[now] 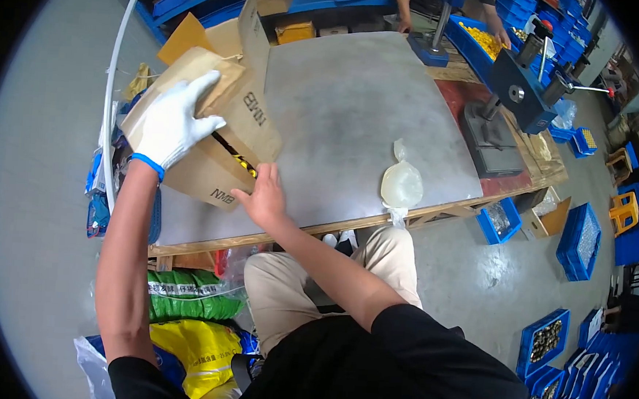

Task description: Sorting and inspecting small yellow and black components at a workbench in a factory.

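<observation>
An opened brown cardboard box (pixel 243 133) with dark lettering leans at the left of the workbench, its flaps raised. My left hand (pixel 172 121), in a white glove with a blue cuff, grips a brown cardboard flap at the top of the box, thumb and fingers parted around it. Bare, my right hand (pixel 264 200) holds the box's near right edge, its thumb against the outer wall. Through a dark gap between the flaps, small yellow parts (pixel 247 166) show inside. Hidden beneath the flaps is the rest of the contents.
A knotted clear plastic bag (pixel 402 184) lies near the front edge of the grey benchtop (pixel 340 106). A blue hand press (pixel 493 137) stands at the right. Across the bench, another person's hands (pixel 498 31) are at a blue tray of yellow parts (pixel 481 40). Sacks (pixel 193 345) lie below left.
</observation>
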### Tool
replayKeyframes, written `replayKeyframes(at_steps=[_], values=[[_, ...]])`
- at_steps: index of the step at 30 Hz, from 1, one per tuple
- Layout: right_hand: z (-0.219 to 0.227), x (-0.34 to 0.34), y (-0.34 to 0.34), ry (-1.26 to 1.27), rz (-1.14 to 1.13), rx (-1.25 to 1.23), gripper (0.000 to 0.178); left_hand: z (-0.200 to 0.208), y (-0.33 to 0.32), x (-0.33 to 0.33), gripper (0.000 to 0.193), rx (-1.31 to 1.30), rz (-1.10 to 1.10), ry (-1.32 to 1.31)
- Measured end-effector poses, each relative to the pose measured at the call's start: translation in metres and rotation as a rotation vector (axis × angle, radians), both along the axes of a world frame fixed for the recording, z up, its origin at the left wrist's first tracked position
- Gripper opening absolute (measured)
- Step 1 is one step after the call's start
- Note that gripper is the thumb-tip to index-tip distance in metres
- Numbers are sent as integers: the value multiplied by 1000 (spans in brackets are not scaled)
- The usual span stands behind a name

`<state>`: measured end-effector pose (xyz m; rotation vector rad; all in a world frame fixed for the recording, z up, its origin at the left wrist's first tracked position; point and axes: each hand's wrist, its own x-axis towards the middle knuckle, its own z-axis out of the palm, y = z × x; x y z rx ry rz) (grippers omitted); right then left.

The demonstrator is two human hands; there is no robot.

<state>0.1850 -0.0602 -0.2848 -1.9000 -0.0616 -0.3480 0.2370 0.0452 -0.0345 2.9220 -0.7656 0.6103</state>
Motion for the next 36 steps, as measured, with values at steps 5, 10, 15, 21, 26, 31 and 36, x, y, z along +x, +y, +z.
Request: replayKeyframes(at_steps=[5, 10, 15, 21, 26, 31, 36], values=[[-3, -5, 2, -11, -115, 29, 63, 9, -25, -9, 70, 46, -20, 144], [-6, 9, 12, -133, -177, 63, 65, -1, 0, 31, 66, -6, -115, 55], [-14, 22, 4, -184, -95, 63, 65, -8, 3, 47, 63, -85, -140, 79], [-15, 33, -4, -146, -46, 14, 65, -10, -12, 48, 60, -53, -193, -14], [-19, 40, 2, -141, -97, -5, 64, -6, -23, 41, 62, -10, -230, 20], [-16, 50, 6, -203, -265, -26, 61, -8, -28, 66, 60, -62, -310, -78], [5, 51, -9, -56, -144, -59, 60, -12, -18, 75, 59, -132, -188, -8]])
